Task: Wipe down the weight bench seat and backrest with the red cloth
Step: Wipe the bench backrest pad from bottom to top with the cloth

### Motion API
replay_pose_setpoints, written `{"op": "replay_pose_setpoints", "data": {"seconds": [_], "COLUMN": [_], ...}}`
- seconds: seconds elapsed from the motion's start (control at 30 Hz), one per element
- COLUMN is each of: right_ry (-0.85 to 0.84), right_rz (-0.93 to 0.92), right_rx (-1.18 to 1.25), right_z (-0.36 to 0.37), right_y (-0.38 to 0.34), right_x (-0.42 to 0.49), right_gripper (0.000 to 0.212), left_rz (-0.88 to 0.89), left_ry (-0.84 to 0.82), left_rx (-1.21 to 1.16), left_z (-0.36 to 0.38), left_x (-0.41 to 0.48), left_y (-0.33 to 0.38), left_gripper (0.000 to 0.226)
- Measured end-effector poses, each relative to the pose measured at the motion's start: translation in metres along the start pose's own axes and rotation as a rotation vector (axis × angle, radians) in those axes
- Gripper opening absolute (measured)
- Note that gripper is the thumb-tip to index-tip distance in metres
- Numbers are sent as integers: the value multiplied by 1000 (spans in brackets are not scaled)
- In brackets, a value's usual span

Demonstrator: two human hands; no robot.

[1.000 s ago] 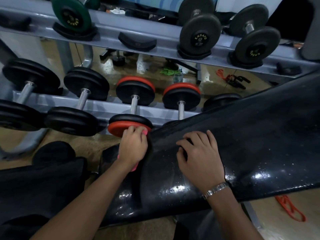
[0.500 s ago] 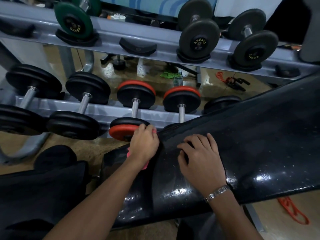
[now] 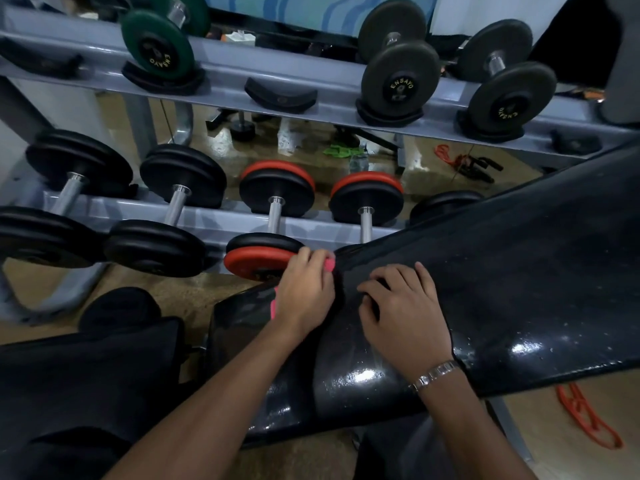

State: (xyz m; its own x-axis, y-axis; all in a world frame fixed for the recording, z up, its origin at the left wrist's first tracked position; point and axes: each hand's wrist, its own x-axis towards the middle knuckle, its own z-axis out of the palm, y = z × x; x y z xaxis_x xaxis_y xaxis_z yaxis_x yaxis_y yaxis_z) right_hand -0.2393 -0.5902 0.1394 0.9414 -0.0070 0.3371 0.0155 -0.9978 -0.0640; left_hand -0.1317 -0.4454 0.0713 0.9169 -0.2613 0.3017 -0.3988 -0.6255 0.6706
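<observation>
The left hand (image 3: 304, 292) lies knuckles-up on the black weight bench, right where the seat (image 3: 242, 341) meets the sloping backrest (image 3: 519, 271). Its fingers are curled down over the red cloth (image 3: 329, 265), bunching it against the vinyl. Most of the cloth is hidden under the palm. One pink-red corner pokes out past the fingertips, and a thin strip shows at the heel of the hand on the seat side.

Just beside that grip, a little up the slope of the backrest, the right hand (image 3: 401, 313) rests with bent fingers. Its tips touch the pad and it holds nothing. The two hands are close together but not touching. A metal wristwatch (image 3: 434, 374) sits on the right wrist.

The vinyl shines wet below both hands, and small pale specks are scattered across the backrest farther up from the right hand.

Straight beyond the knuckles of the left hand is a dumbbell with a red plate (image 3: 258, 263). In this view it comes right up against the fingertips, though I cannot tell whether they touch it. It sits on the lower shelf of a grey dumbbell rack (image 3: 242, 81), with black dumbbells to either side and more on the shelf above.

On the floor beneath the backrest, on the right-hand side, lies an orange band (image 3: 585, 420). A dark padded shape (image 3: 86, 375) fills the corner nearest the left forearm.
</observation>
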Motion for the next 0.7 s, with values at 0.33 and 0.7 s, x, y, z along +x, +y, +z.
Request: {"op": "replay_pose_setpoints", "data": {"seconds": [0.33, 0.7], "right_ry": [-52, 66], "right_rz": [34, -1], "right_rx": [327, -82], "right_z": [-27, -49], "right_y": [16, 66], "right_x": [13, 1], "right_gripper": [19, 20], "left_rz": [-251, -89], "left_ry": [-19, 90], "left_rx": [-226, -4], "left_z": [-26, -16], "left_x": [-3, -29], "left_y": [-21, -23], "left_gripper": [22, 33]}}
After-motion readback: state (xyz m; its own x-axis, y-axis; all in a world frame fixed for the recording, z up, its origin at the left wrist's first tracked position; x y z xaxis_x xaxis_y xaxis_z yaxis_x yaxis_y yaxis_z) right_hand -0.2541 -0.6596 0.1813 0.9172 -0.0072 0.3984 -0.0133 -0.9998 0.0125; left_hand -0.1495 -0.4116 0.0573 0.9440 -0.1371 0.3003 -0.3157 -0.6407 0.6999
